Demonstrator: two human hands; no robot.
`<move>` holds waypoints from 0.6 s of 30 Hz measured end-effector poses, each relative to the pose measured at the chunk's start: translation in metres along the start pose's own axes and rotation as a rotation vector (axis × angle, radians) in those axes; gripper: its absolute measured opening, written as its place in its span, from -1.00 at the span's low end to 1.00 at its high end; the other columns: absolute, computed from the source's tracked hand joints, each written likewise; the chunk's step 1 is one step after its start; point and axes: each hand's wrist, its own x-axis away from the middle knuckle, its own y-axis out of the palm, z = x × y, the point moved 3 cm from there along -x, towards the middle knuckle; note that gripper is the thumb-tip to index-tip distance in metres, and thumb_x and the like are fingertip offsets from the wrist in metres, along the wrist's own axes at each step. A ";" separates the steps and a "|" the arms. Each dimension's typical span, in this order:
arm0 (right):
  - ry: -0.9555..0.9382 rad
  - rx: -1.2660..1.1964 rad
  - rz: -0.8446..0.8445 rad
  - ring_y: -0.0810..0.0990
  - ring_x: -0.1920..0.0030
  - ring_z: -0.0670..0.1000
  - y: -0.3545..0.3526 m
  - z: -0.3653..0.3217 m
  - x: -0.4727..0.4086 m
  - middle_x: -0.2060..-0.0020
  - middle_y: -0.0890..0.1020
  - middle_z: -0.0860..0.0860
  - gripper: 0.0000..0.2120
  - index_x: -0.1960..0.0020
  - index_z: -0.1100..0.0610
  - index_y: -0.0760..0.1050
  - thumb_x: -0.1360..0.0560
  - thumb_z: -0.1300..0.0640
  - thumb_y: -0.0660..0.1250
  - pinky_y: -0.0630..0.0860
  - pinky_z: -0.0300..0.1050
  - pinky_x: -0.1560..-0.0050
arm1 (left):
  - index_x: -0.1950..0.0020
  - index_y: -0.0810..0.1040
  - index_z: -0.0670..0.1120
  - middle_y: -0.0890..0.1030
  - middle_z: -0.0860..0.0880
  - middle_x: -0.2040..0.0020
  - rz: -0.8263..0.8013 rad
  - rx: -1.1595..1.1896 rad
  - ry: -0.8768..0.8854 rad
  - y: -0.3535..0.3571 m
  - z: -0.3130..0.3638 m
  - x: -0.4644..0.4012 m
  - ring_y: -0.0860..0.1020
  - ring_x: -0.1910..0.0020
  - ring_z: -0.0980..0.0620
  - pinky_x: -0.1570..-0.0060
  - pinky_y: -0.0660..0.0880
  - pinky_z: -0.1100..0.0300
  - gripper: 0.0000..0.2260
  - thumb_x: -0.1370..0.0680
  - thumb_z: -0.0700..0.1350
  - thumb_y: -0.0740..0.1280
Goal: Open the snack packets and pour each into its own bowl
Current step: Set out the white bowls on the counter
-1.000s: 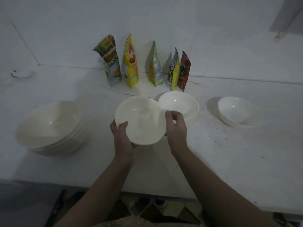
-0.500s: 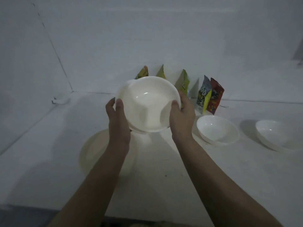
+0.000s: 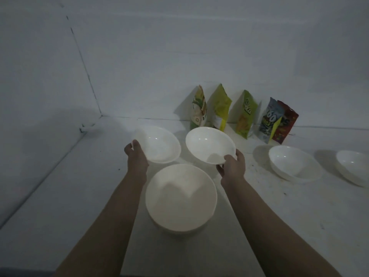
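My left hand (image 3: 136, 154) grips the near rim of a white bowl (image 3: 159, 144), and my right hand (image 3: 232, 165) grips the near rim of a second white bowl (image 3: 209, 143). Both bowls are side by side, held tilted above the table. Below them, between my forearms, sits a stack of white bowls (image 3: 180, 198). Two more white bowls (image 3: 293, 164) (image 3: 354, 168) rest on the table at the right. Several snack packets (image 3: 243, 116) stand upright in a row against the back wall, in beige, yellow-green, green, blue and red.
The white table (image 3: 279, 226) meets a white wall at the back and another at the left, forming a corner (image 3: 100, 115). Its near edge runs along the bottom of the view. Small dark specks dot the surface at the right.
The single bowl held in both hands has become two, one in each hand, drawn apart sideways. The view has shifted, so the stack now lies between my arms.
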 end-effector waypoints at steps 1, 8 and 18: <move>0.006 0.010 0.008 0.45 -0.14 0.17 0.000 0.006 -0.002 -0.29 0.41 0.12 -0.50 -0.42 0.00 0.34 -0.55 0.36 0.15 0.52 -0.12 0.30 | -0.50 0.15 -0.07 0.40 -0.22 -0.37 -0.006 -0.014 -0.016 -0.001 -0.006 -0.005 0.49 -0.15 -0.20 -0.12 0.54 -0.11 -0.54 -0.66 0.13 0.02; -0.003 0.087 0.061 0.49 -0.12 0.23 -0.002 0.032 -0.013 -0.21 0.39 0.11 -0.47 -0.39 -0.02 0.30 -0.49 0.35 0.17 0.64 0.08 0.16 | -0.41 0.34 -0.11 0.46 -0.27 -0.32 -0.003 -0.153 -0.040 -0.003 -0.037 -0.030 0.50 -0.22 -0.27 -0.21 0.47 -0.19 -0.42 -0.50 0.21 0.12; -0.069 0.221 0.103 0.59 -0.11 0.27 -0.013 0.040 -0.008 -0.23 0.50 0.26 -0.52 -0.40 0.06 0.23 -0.53 0.28 0.23 0.59 -0.10 0.32 | -0.49 0.28 -0.08 0.48 -0.18 -0.34 -0.021 -0.199 0.078 -0.015 -0.041 -0.024 0.47 -0.28 -0.20 -0.24 0.44 -0.04 -0.47 -0.51 -0.09 0.22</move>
